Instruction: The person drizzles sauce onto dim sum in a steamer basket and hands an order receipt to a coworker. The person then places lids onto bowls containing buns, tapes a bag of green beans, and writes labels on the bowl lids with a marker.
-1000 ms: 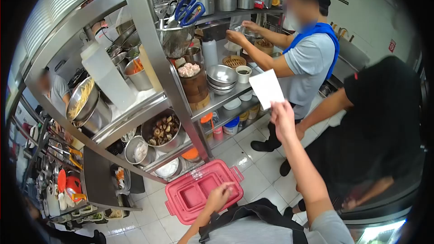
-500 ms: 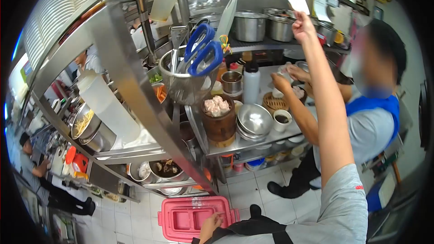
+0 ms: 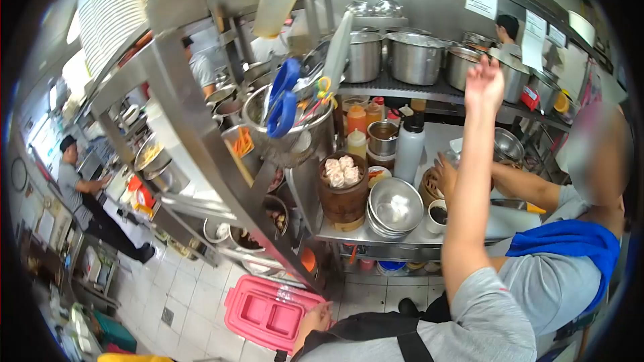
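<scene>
My right hand (image 3: 484,84) is raised in front of the upper shelf, holding nothing, its fingers apart and slightly bent. Above it, a printed white paper slip (image 3: 481,1) hangs from the shelf's top rail, apart from my fingers. Behind the hand stand large steel pots (image 3: 416,57). Low down at my side is my left hand (image 3: 314,325), loosely open with no object visible in it. It appears over the edge of a pink plastic lid (image 3: 275,312) near the floor; I cannot tell whether they touch.
A steel counter holds a bamboo steamer (image 3: 343,194) with dumplings, stacked steel bowls (image 3: 396,206) and a squeeze bottle (image 3: 409,147). A strainer (image 3: 295,121) with blue-handled scissors (image 3: 282,104) hangs on the rack post. A co-worker (image 3: 557,255) works close on my right.
The white paper has left my right hand and now hangs on the shelf rail. That hand has lowered slightly and opened. My view has shifted; the co-worker leans nearer.
</scene>
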`<act>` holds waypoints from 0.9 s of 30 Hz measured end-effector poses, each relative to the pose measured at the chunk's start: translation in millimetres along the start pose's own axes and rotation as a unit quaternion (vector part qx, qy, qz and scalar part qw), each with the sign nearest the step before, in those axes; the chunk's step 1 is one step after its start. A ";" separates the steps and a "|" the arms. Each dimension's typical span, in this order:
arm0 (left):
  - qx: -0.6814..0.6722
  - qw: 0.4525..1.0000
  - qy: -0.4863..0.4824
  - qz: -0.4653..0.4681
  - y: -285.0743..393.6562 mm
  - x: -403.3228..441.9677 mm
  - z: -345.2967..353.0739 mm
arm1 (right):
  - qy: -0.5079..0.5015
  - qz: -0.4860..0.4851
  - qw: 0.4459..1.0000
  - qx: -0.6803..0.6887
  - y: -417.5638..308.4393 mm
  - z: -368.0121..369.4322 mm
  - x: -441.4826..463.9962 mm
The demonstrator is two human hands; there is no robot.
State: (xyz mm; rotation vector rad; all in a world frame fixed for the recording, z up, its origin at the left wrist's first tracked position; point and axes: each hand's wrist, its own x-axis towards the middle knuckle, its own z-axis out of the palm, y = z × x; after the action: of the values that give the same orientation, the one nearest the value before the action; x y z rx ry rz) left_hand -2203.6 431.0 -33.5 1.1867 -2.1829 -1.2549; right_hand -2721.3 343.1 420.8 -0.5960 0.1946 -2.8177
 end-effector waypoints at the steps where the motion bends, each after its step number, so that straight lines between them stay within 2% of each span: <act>1: -0.033 0.999 -0.032 -0.028 2.6 3.8 4.4 | 0.010 -0.009 1.000 -0.019 6.5 -4.6 -33.8; 2: -0.070 0.994 -0.061 -0.057 6.9 7.4 7.7 | -0.049 0.023 0.998 0.014 23.1 -27.9 -54.8; 3: -0.049 0.997 -0.049 -0.031 17.0 7.1 8.7 | -0.106 0.062 0.991 0.050 43.9 -49.0 -76.0; 4: -0.114 0.992 -0.022 0.051 -32.8 13.7 37.9 | -0.079 0.116 0.990 0.032 55.3 -50.5 -103.3; 5: -0.086 0.996 -0.035 -0.007 0.3 7.1 23.4 | -0.055 0.178 0.982 0.015 70.6 -47.0 -131.9; 7: -0.154 0.986 0.005 -0.057 7.9 -6.8 27.9 | -0.098 0.269 0.957 0.044 91.9 -43.6 -165.8; 8: -0.207 0.970 0.004 -0.130 14.0 -14.4 27.3 | -0.107 0.276 0.955 0.023 100.5 -40.6 -175.4; 9: -0.229 0.965 0.027 -0.127 -19.1 -18.0 46.2 | -0.121 0.281 0.952 0.000 107.3 -36.7 -180.4; 11: -0.217 0.961 0.071 -0.157 -36.7 -41.0 64.5 | -0.169 0.280 0.945 -0.007 115.7 -29.5 -186.7; 14: -0.332 0.900 0.112 -0.259 -55.3 -75.1 99.4 | -0.260 0.312 0.913 0.042 123.4 -14.9 -210.6; 17: -0.365 0.848 0.150 -0.353 -50.9 -120.1 123.5 | -0.349 0.343 0.869 0.073 129.8 -3.5 -254.1; 18: -0.346 0.856 0.223 -0.312 -76.2 -134.6 159.7 | -0.368 0.359 0.852 0.093 131.7 -2.6 -268.9; 21: -0.236 0.851 0.311 -0.352 -82.8 -185.0 194.2 | -0.425 0.301 0.851 0.068 122.1 4.1 -323.5; 22: -0.372 0.776 0.409 -0.302 -86.9 -198.6 201.9 | -0.443 0.307 0.840 0.066 116.4 6.8 -338.8; 23: -0.420 0.720 0.446 -0.326 -90.9 -212.4 203.3 | -0.461 0.308 0.830 0.062 108.7 9.7 -355.0; 25: -0.510 0.601 0.501 -0.357 -100.3 -241.9 193.8 | -0.470 0.391 0.786 0.098 95.6 15.5 -397.7; 27: -0.418 0.635 0.477 -0.441 -103.0 -275.8 182.2 | -0.487 0.457 0.736 0.110 86.1 8.4 -443.4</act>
State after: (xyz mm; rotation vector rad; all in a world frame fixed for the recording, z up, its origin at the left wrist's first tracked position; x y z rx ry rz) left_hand -2109.9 724.6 -191.4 1.8298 -0.0848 -1.1876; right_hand -2307.1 381.2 244.5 -1.3432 -0.0601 -1.3093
